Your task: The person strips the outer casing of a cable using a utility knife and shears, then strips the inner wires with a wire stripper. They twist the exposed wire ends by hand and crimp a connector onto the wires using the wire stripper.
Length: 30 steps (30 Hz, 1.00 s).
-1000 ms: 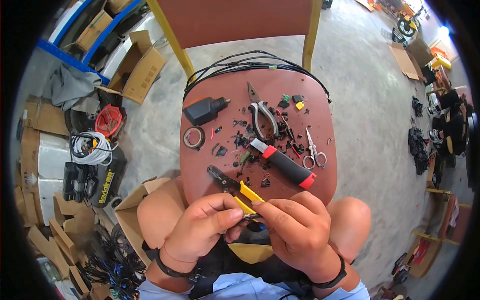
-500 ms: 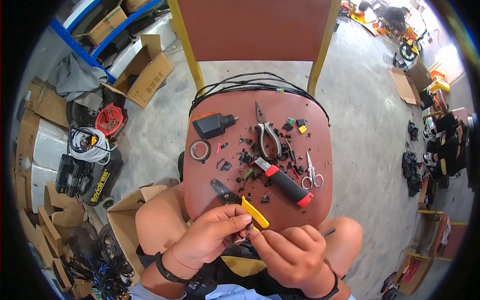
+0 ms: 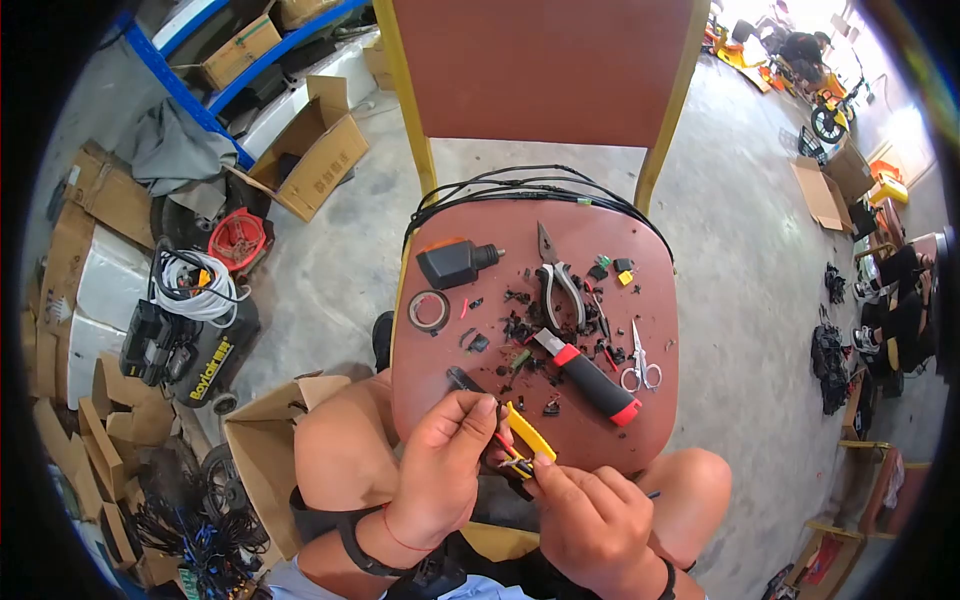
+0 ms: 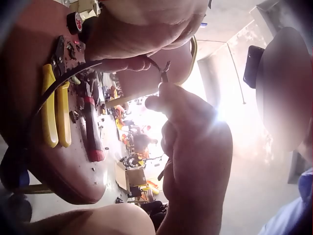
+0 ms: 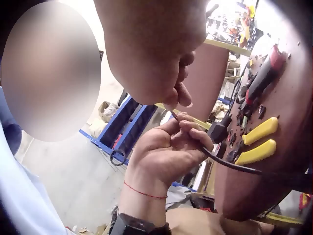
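Note:
My left hand (image 3: 445,460) grips a black cable (image 4: 68,73), whose length curves away below the hand. Thin wires with a bare, frayed metal end (image 4: 167,66) stick out between the two hands. At those ends, my right hand (image 3: 600,515) pinches with thumb and forefinger. A slim dark rod-like end (image 4: 161,175) pokes out of the right hand's curled fingers; the rest of it is hidden. Just beyond the hands, yellow-handled wire strippers (image 3: 530,434) lie on the chair seat (image 3: 430,385), partly covered by the left hand in the head view.
On the seat lie a utility knife (image 3: 595,385), pliers (image 3: 565,295), scissors (image 3: 640,370), a tape roll (image 3: 429,311), a black bottle (image 3: 455,264) and black scraps. Looped black cable (image 3: 520,185) lies along its back edge. Cardboard boxes (image 3: 270,460) stand at the left.
The head view has shifted, so the seat appears lower and further right. The hands have turned a little, and thin wires now show between them. Tools on the seat have stayed put.

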Motion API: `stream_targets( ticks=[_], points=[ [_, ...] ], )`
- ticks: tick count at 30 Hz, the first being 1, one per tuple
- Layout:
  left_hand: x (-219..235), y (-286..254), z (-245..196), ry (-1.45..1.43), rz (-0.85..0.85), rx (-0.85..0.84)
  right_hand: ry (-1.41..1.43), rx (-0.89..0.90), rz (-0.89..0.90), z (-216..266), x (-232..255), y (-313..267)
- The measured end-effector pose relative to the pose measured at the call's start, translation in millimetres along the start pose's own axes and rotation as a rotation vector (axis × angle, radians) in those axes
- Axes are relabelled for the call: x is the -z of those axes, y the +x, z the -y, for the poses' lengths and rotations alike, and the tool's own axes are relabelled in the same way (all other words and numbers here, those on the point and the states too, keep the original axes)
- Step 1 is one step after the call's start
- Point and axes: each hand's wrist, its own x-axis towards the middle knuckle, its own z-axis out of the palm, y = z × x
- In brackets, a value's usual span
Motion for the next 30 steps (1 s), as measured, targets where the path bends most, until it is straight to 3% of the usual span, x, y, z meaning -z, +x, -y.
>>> stream_targets(
  ticks=[7,10,13,16,25,28,30],
  points=[
    [1,0,-5,-0.151,-0.059,-0.014,0.054,0.093,0.006,17,5,2],
    [3,3,-5,-0.167,-0.080,-0.002,-0.084,0.031,0.081,18,-3,-7],
    [6,6,-4,-0.187,-0.065,0.001,-0.026,0.014,0.128,21,1,-5],
    [9,9,-2,-0.179,-0.052,-0.020,0.048,0.067,-0.001,25,-2,-3],
    [11,9,-19,-0.183,0.198,0.171,0.407,-0.506,-0.012,-19,1,-1],
    [6,4,-22,-0.143,0.268,0.111,0.521,-0.558,-0.033,-20,3,0],
    [5,1,-17,0.199,0.351,-0.096,0.553,-0.559,-0.039,-17,7,3]
  ],
)
